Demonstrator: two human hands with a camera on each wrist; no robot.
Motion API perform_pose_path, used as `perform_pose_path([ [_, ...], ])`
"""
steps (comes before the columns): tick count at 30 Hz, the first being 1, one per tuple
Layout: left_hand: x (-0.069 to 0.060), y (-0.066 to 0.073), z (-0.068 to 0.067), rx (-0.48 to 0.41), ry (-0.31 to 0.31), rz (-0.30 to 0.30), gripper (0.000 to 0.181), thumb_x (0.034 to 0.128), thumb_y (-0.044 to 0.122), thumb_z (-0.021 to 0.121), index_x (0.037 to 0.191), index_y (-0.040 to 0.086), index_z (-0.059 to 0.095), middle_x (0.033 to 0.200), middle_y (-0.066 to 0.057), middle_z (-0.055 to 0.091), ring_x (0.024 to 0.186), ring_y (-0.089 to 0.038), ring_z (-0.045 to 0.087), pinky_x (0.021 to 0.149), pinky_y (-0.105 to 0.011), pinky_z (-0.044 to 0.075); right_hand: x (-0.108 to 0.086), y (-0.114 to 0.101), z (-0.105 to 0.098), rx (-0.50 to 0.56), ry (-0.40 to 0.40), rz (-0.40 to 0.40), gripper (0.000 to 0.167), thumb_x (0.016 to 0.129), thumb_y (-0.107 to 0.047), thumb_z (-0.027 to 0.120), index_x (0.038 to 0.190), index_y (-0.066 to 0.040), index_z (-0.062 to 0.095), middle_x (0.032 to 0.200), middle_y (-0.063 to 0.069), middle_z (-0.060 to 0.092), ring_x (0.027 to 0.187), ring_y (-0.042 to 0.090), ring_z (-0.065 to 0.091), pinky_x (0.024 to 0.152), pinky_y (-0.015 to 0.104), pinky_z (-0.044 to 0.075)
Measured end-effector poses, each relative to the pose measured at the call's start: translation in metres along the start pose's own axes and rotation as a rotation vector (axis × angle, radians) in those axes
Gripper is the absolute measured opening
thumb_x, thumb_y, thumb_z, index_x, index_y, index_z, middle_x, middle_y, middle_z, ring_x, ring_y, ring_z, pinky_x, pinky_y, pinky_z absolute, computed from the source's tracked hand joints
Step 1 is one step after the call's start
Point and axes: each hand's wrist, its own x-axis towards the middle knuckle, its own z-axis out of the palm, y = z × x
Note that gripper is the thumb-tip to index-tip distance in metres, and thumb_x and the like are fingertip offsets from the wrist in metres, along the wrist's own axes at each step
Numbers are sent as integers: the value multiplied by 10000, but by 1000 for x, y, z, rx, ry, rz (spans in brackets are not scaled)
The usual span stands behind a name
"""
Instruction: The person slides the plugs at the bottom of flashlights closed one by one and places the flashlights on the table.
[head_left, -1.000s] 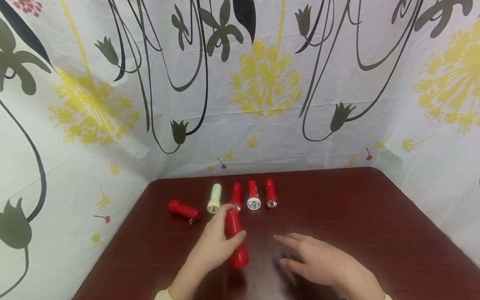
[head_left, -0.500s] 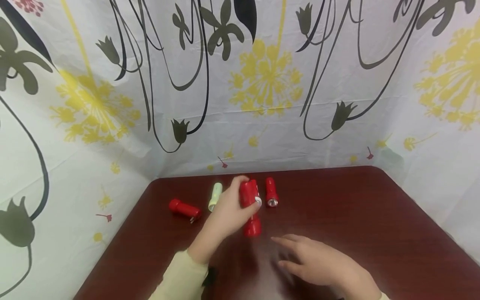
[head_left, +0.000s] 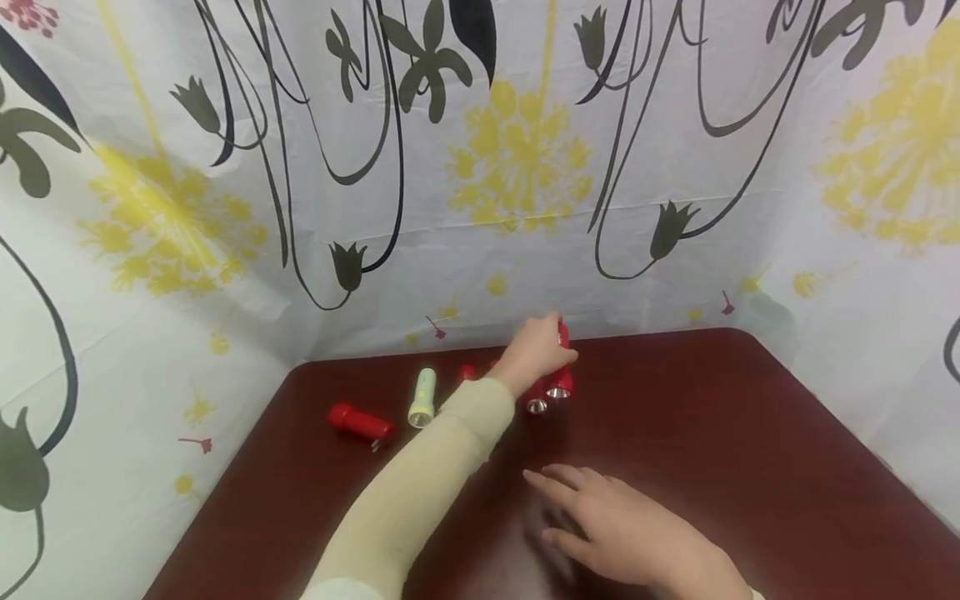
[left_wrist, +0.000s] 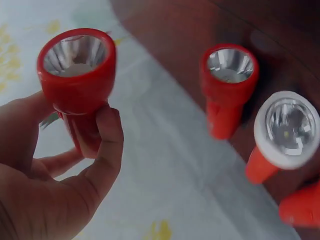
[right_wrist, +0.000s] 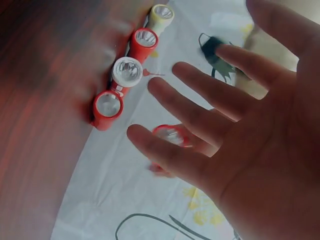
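My left hand (head_left: 536, 350) grips a red flashlight (head_left: 559, 385) by its barrel near the back edge of the table. In the left wrist view its silver reflector faces the camera, thumb and fingers round the body. Whether it touches the table I cannot tell. Just left of it lies another red flashlight (head_left: 536, 400). A white-headed flashlight (left_wrist: 287, 127) shows in both wrist views; my left arm covers it in the head view. Farther left are a partly hidden red flashlight (head_left: 467, 372) and a pale green one (head_left: 422, 400). My right hand (head_left: 622, 529) holds nothing, fingers extended over the table.
One more red flashlight (head_left: 362, 422) lies sideways at the left, apart from the row. The dark red-brown table (head_left: 712, 433) has rounded back corners. A white patterned cloth (head_left: 517, 275) hangs behind it and along both sides.
My left hand has carried the red flashlight from the front of the row back and right, to the row's right end. My right hand has stayed nearly still. The head view has shifted slightly.
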Motion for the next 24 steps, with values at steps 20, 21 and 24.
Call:
perform_pose_path([
  [20, 46, -9, 73, 332, -90, 34, 162, 961, 268, 763, 842, 159, 753, 914, -11, 774, 801, -175, 721, 636, -310, 568, -13, 7, -4, -122, 125, -54, 625, 1037, -519, 646, 1591, -275, 486, 1545, -1, 558, 1391, 235, 581, 1103, 517, 541],
  [21, 46, -8, 74, 341, -88, 44, 158, 965, 258, 757, 842, 159, 756, 911, -9, 776, 804, -176, 726, 633, -313, 572, -14, 8, -4, -124, 131, -49, 623, 1036, -516, 651, 1587, -274, 492, 1542, 1, 562, 1390, 239, 583, 1104, 519, 540],
  [24, 46, -4, 77, 369, -66, 95, 153, 982, 235, 737, 847, 166, 756, 900, 4, 776, 805, -170, 737, 629, -313, 583, -17, 11, -5, -110, 134, -15, 632, 1027, -508, 668, 1589, -280, 490, 1551, 16, 559, 1404, 261, 577, 1112, 540, 530],
])
